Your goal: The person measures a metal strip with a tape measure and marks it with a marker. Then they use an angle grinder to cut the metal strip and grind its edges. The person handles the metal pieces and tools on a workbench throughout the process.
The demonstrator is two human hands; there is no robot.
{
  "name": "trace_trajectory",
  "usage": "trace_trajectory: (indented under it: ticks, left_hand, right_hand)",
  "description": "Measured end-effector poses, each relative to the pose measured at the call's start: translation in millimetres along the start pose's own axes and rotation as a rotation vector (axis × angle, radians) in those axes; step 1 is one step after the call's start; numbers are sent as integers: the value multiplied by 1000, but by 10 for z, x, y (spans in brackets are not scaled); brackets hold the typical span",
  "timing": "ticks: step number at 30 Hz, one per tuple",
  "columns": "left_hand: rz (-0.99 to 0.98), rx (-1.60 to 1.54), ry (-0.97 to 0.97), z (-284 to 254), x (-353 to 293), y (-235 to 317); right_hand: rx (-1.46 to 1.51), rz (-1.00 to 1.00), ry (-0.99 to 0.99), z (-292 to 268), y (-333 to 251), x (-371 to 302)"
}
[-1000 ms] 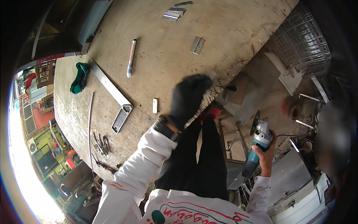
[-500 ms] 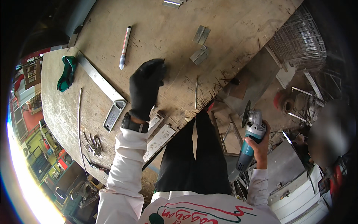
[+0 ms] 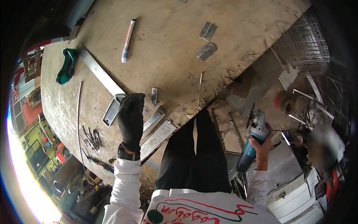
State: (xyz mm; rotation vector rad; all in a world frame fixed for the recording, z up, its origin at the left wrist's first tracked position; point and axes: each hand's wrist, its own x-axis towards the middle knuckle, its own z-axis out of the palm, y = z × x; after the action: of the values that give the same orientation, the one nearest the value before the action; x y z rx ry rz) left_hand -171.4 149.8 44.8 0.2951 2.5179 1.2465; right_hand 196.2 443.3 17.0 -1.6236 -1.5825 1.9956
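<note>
My left hand (image 3: 130,121), in a black glove, is over the near part of the wooden table, beside the handle of a try square (image 3: 102,76). Its fingers look curled in; whatever they may hold is hidden. A small metal piece (image 3: 154,96) lies just right of it, and two flat metal bars (image 3: 158,140) rest at the table's near edge. Off the table's right side, my bare right hand (image 3: 262,145) is wrapped round the teal body of an angle grinder (image 3: 254,140). The grinder's dark disc points up and away from me.
Farther on the table (image 3: 167,48) are a marker (image 3: 128,41), two bent metal plates (image 3: 207,41), a thin rod (image 3: 200,87) and green-framed goggles (image 3: 67,66). A long rod (image 3: 79,119) and several small metal parts (image 3: 91,138) lie left. A wire-mesh roll (image 3: 304,44) and metal scrap stand right.
My left hand has come back toward me and left, to the square's handle, uncovering the small metal piece. My right hand keeps hold of the angle grinder, nearly in place.
</note>
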Motion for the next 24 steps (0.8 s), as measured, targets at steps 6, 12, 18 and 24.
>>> trace_trajectory:
  ticks: [6, 12, 18, 24]
  left_hand:
    - [-201, 47, 57, -333, -282, -102]
    - [177, 496, 24, 163, -43, 272]
    - [106, 354, 60, 343, -34, 184]
    - [88, 382, 51, 320, -34, 245]
  right_hand:
    - [66, 3, 35, 42, -9, -16]
    - [5, -24, -11, 131, -27, 53]
    - [26, -26, 5, 264, -97, 18]
    - [24, -3, 16, 241, 7, 3]
